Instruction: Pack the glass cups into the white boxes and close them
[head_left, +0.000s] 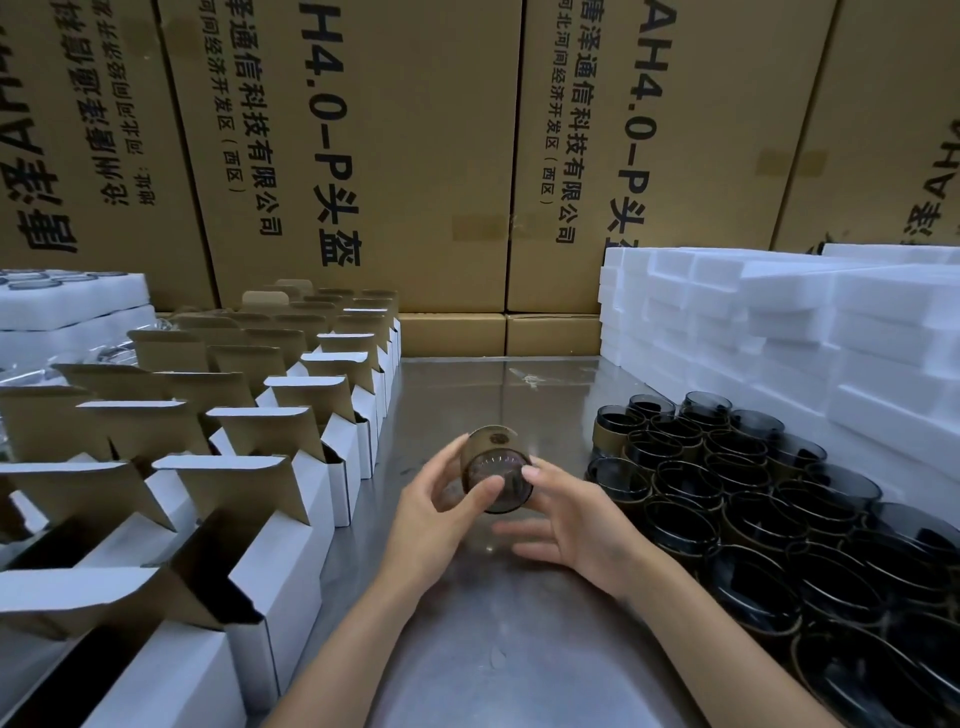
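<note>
Both hands hold one smoky glass cup above a steel table, between open white boxes and a crowd of waiting cups.

Tall brown cartons (363, 156) with printed lettering wall off the back. Stacked white foam slabs (779, 322) sit at the right rear, and rows of open white boxes (291, 561), flaps raised, fill the left of the metal table (467, 649). A dense cluster of dark glass cups (753, 499) covers the right side. At centre, the glass cup (498, 475) lies tilted in the air, its base towards the camera; the left hand (441, 514) curls thumb and fingers around it, and the right hand (566, 525) touches its side with the thumb, its other fingers spread loosely below.
</note>
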